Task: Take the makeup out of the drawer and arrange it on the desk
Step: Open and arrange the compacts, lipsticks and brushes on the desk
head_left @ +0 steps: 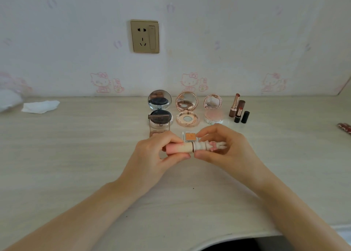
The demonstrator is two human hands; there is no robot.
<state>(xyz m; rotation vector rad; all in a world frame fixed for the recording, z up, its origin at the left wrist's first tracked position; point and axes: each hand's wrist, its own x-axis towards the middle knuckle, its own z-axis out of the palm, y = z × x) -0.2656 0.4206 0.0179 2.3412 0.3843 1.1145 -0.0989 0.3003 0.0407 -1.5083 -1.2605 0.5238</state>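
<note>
Above the middle of the desk (76,155) I hold a pink and cream lipstick tube (180,149) sideways. My left hand (159,155) grips its pink body and my right hand (226,146) grips its cream cap with a small figure on the end; a thin gap shows at the joint. Behind my hands lie a small square orange eyeshadow (189,136) and an open brown-lidded palette (158,123). Further back stand three open compacts: silver (160,101), rose-gold (187,109) and clear pink blush (213,108). Two uncapped lipsticks (236,106) and a black cap (245,117) stand at the right.
A crumpled white tissue (39,106) lies at the back left of the desk. A red object (344,127) shows at the right edge. A gold wall socket (144,36) sits on the wallpapered wall. The desk's curved front edge (218,240) is below my arms.
</note>
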